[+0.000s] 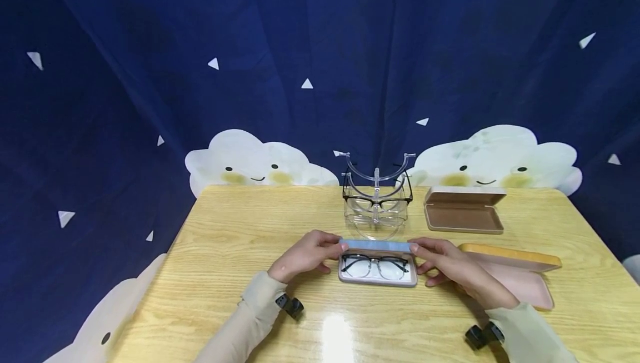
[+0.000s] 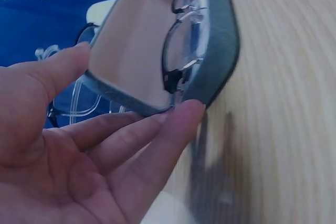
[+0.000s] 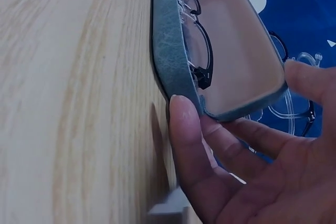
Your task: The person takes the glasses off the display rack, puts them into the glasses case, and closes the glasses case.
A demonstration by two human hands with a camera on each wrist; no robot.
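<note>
A blue-grey glasses case [image 1: 376, 245] lies in front of me with its lid raised. Inside rests a pair of black-rimmed glasses [image 1: 375, 259] on a white lining, its temples folded. My left hand [image 1: 310, 254] grips the left end of the case, thumb on the lid edge and fingers at the lower side. At the opposite end my right hand [image 1: 452, 265] holds it the same way. Both wrist views show the lid's tan inside and the case's leathery outer wall [image 3: 170, 40]. The hinge is mostly hidden.
Behind the case stands a clear glasses stand [image 1: 377, 179] carrying black-framed glasses [image 1: 353, 200]. A brown-lined case [image 1: 465, 218] sits open at the back right. An orange case [image 1: 520, 256] with pink lining lies open beside my right forearm. A dark blue curtain [image 1: 280, 29] hangs behind the wooden table [image 1: 225, 240].
</note>
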